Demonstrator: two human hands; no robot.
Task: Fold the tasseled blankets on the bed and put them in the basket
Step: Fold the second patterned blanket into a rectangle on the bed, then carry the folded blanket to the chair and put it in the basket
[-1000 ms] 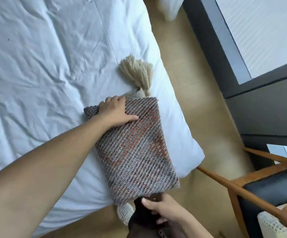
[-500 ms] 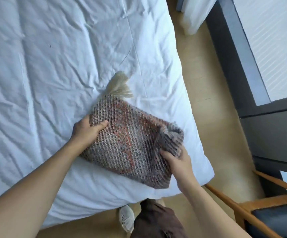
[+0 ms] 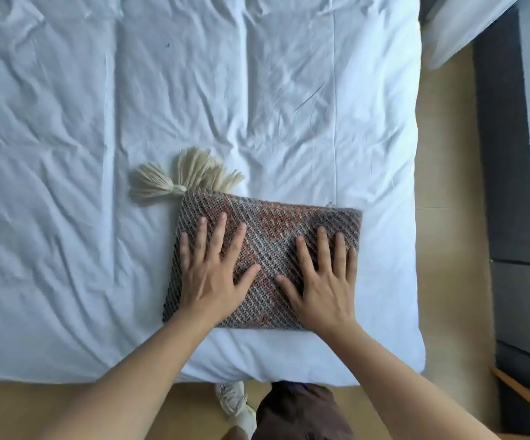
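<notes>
A folded woven blanket [image 3: 273, 230] in grey, brown and rust lies as a flat rectangle near the bed's front edge. Its cream tassels [image 3: 187, 177] fan out from the far left corner onto the sheet. My left hand [image 3: 214, 271] rests flat on the blanket's left half, fingers spread. On the right half my right hand [image 3: 322, 281] lies flat the same way. Neither hand grips the cloth. No basket is in view.
The bed [image 3: 130, 106] is covered by a wrinkled white duvet. Wooden floor [image 3: 447, 217] runs along its right side, with a dark wall and window frame [image 3: 511, 154] beyond. A chair's wooden arm [image 3: 523, 392] shows at the lower right. My shoe [image 3: 235, 404] stands by the bed's front edge.
The blanket was folded over once more and turned square to the bed edge. Both hands let go of its edges and now lie flat on top. The view swung left over the bed.
</notes>
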